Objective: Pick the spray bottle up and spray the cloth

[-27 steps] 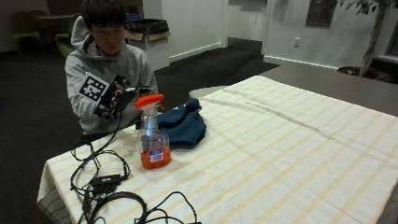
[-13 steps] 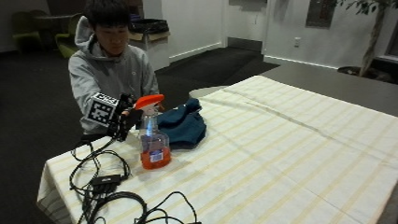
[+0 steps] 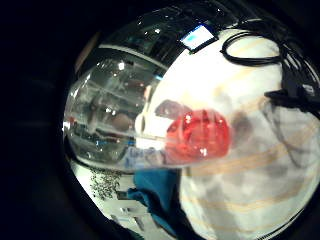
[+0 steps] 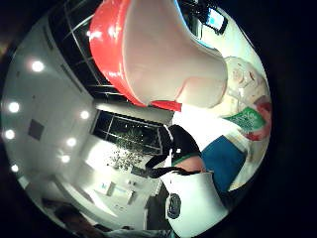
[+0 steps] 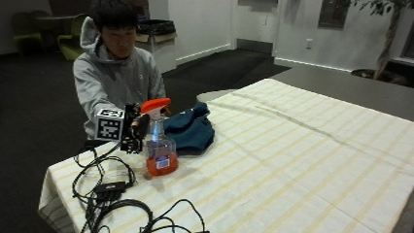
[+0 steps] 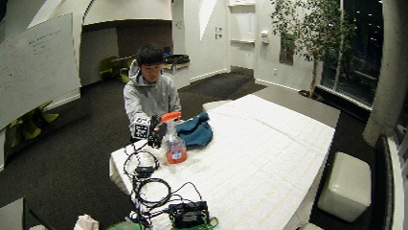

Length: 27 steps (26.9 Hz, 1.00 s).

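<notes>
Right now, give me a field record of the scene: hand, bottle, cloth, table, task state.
hand: gloved right hand beside the bottle's neck, at the side facing the person; whether its fingers have closed is hidden
bottle: spray bottle upright on the table, orange trigger head, orange liquid in its lower part
cloth: dark blue cloth bunched just behind the bottle
table: striped tablecloth, black cables at the near corner
task state: bottle not yet lifted
</notes>
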Tool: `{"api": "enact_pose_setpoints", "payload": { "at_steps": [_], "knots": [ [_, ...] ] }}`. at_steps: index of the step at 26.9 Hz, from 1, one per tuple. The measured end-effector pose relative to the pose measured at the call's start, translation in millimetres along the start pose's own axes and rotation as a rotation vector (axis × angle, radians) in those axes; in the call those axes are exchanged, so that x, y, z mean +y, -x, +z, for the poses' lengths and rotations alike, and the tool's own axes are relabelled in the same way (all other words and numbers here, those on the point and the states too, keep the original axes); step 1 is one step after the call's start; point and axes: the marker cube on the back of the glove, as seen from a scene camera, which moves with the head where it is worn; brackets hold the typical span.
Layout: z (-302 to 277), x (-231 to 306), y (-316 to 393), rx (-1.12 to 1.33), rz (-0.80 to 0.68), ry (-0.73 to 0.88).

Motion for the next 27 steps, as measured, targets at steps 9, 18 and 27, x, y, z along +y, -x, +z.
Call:
{"api": "enact_pose_setpoints", "payload": {
  "at_steps": [9, 18, 27],
  "knots": [
    [1, -22, -2, -0.067, -0.148, -0.029],
    [1, -21, 4, -0.028, -0.057, -0.034],
    [3, -36, 9, 0.035, -0.107, -0.076]
  ]
}}
